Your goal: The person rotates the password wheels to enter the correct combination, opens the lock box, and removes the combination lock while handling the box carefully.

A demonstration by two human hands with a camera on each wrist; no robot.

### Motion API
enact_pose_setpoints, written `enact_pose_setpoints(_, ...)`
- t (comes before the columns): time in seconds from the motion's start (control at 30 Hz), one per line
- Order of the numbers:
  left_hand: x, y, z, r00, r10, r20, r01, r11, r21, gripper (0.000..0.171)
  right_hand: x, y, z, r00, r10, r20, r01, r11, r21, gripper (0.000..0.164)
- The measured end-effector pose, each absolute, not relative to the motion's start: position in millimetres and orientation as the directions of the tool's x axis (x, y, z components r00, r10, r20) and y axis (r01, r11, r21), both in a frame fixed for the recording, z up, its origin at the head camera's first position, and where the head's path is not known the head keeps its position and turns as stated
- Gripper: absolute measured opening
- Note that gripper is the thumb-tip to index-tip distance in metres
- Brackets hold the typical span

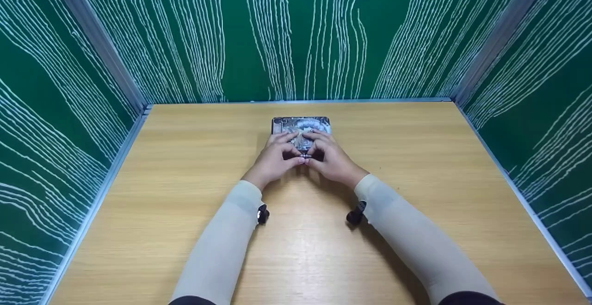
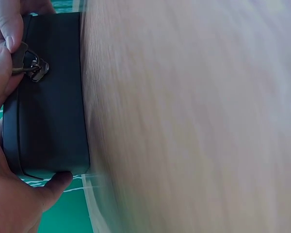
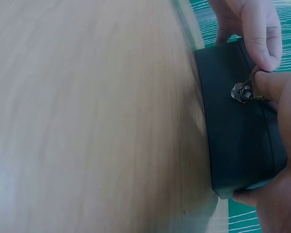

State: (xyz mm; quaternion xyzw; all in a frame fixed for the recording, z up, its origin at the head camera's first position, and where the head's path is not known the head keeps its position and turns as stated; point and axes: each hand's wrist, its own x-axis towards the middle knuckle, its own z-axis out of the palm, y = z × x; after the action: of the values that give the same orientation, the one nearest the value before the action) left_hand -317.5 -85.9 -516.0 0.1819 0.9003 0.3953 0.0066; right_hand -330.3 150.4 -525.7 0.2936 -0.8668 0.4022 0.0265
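A small dark box [image 2: 53, 121] with a patterned picture lid [image 1: 296, 124] stands on the table, its black front towards me. At the middle of that front is a metal clasp [image 3: 238, 92], with a small brass-coloured padlock [image 2: 18, 56] at it. My left hand [image 1: 272, 160] pinches the padlock between thumb and forefinger from the left. From the right, my right hand [image 1: 332, 158] pinches it too, the two thumbs almost meeting. Other fingers of both hands rest on the lid and against the box's sides. The fingertips partly cover the padlock's body.
The box is on the far half of a wooden table [image 1: 185, 166]. Green walls [image 1: 296, 41] with white wavy lines enclose the back and both sides, with metal edging along the tabletop. A small dark wrist camera [image 1: 262, 214] is strapped at each sleeve.
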Motion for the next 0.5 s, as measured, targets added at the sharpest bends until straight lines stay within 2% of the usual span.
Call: enact_pose_setpoints(0.5,-317.7,-86.2,-516.4,-0.934,0.332,0.133,0.323,0.622,0.714,0.013,-329.7,150.6,-525.0,-0.828,-0.489,0.272,-0.525,0.508,-0.683,0.013)
